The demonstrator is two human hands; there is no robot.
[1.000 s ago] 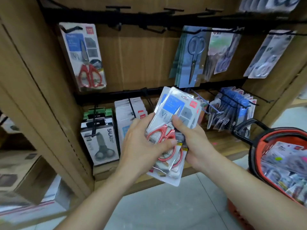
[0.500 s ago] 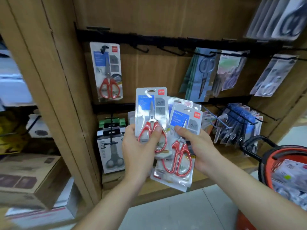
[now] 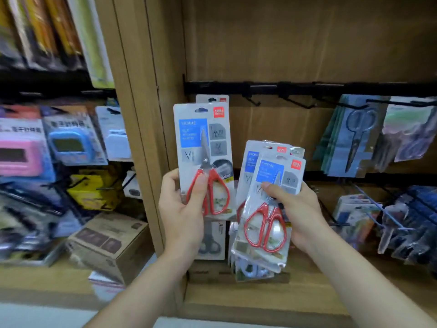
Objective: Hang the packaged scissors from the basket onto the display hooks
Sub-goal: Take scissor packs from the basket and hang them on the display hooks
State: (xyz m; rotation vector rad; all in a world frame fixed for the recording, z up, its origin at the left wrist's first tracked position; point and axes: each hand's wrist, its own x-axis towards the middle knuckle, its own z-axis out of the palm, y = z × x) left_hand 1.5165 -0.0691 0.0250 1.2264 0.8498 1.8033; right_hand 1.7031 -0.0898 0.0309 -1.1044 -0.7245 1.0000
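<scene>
One red-handled scissors pack [image 3: 203,147] stands upright, pinched in the left hand [image 3: 182,209], its top just under the black hook rail [image 3: 307,87]. The right hand [image 3: 300,214] grips a stack of packs [image 3: 267,209] just right of it. A wooden upright [image 3: 146,114] bounds the bay on the left, and the shelf board [image 3: 236,294] lies below.

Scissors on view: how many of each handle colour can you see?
Red: 3, one in the pack held by the left hand, two showing in the stack held by the right hand.
Dark: 2, the hung scissors at right and the low pack behind the left hand.
Total: 5; hidden ones uncounted.
</scene>
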